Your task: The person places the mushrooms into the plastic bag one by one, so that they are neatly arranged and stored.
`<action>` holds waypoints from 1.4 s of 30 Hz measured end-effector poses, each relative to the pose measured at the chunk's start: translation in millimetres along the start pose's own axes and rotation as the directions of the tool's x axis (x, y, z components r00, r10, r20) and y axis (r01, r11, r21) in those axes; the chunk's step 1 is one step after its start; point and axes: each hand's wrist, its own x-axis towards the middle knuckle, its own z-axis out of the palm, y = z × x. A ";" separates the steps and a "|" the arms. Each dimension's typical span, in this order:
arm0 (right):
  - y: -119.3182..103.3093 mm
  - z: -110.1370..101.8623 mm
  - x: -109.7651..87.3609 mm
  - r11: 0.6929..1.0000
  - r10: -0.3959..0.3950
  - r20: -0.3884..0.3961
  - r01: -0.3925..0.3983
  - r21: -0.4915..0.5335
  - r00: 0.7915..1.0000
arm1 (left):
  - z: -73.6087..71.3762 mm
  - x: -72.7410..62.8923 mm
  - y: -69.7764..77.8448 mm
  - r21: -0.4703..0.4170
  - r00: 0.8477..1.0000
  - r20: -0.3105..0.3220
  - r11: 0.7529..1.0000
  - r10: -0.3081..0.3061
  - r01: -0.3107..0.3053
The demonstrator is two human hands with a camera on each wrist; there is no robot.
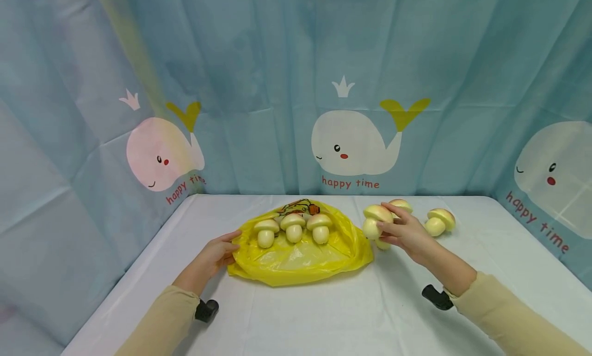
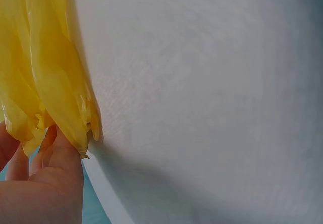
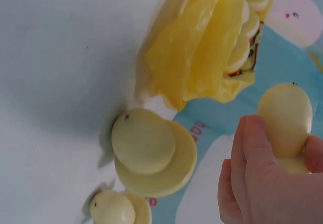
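Observation:
My left hand (image 1: pixel 216 254) grips the left edge of a yellow plastic bag (image 1: pixel 296 276), its fingertips at the crumpled plastic (image 2: pixel 55 77) in the left wrist view. Inside the bag's open mouth, three toy mushrooms with pale stems and pinkish-tan caps stand in a row: a left one (image 1: pixel 266 233), a middle one (image 1: pixel 293 228) and a right one (image 1: pixel 320 228). Just right of the bag, my right hand (image 1: pixel 411 235) holds another toy mushroom (image 1: pixel 376 221) between thumb and fingers, raised off the table. The right wrist view shows this held mushroom (image 3: pixel 286 115) too.
Behind the right hand, a mushroom cap (image 1: pixel 401 205) shows, partly hidden. Farther right, a mushroom (image 1: pixel 440 221) lies on the white tabletop (image 1: pixel 296 320). A blue curtain (image 1: pixel 277 89) with printed whales hangs behind the table and along its sides.

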 end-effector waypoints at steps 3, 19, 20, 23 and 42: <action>2.2 8.1 1.6 1.000 0.004 0.014 -0.004 0.015 1.000 | -0.5 -0.3 0.0 0.000 1.000 0.008 1.000 0.001 -0.001; 5.0 45.8 8.8 0.999 0.006 0.052 -0.004 -0.045 0.999 | -0.8 -0.8 -0.5 -0.009 0.999 0.022 1.000 0.028 -0.028; 5.4 48.2 9.3 0.999 0.005 0.054 -0.003 -0.048 0.999 | -0.8 -0.6 -0.4 -0.010 0.999 0.024 1.000 0.030 -0.030; 7.1 55.9 11.0 0.998 -0.002 0.059 0.006 -0.061 0.998 | -0.6 -0.9 -0.4 -0.008 0.999 0.021 1.000 0.028 -0.028; 12.9 100.0 18.7 0.992 0.023 0.048 -0.016 -0.127 0.999 | -1.1 -0.6 -0.5 0.002 1.000 0.018 1.000 0.022 -0.022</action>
